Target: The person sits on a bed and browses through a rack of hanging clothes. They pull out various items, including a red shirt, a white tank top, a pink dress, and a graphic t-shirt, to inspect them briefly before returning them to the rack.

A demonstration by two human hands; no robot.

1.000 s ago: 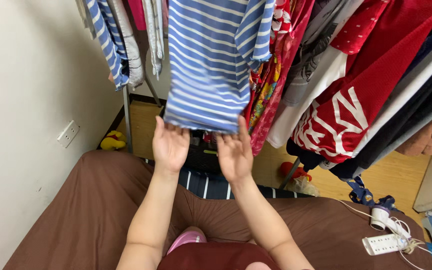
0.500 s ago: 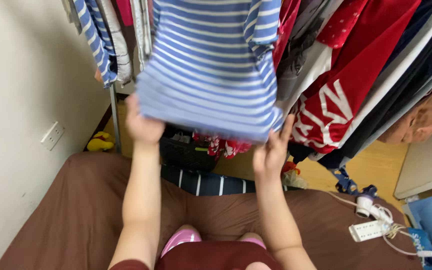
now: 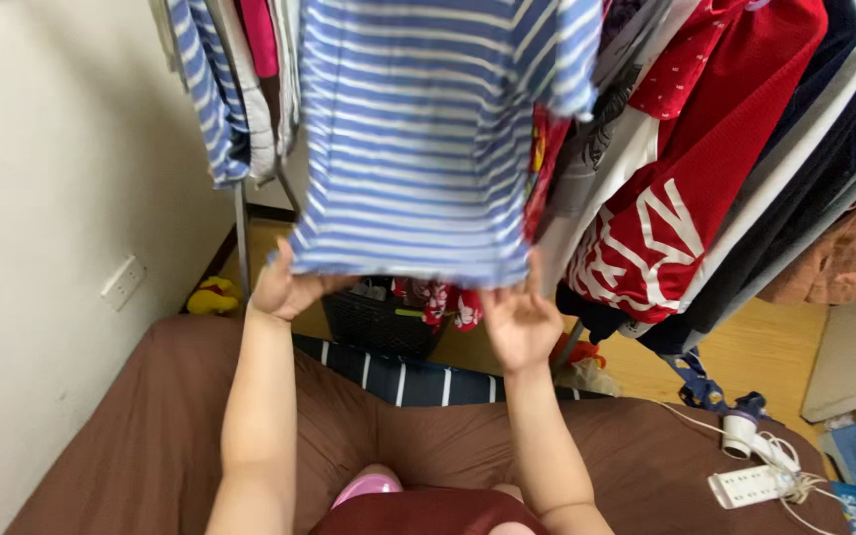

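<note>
The blue-and-white striped shirt [image 3: 428, 139] hangs dead centre, its collar and hanger cut off by the top edge. Its hem sits right at both hands: the left hand [image 3: 284, 287] pinches the left corner, fingertips tucked behind the cloth and out of sight; the right hand [image 3: 519, 319] grips the right corner, thumb up against the fabric. Just beside it, a red jersey [image 3: 686, 198] crowds in, tops cropped. Below, a dark basket [image 3: 378, 319] sits half hidden behind the hem.
</note>
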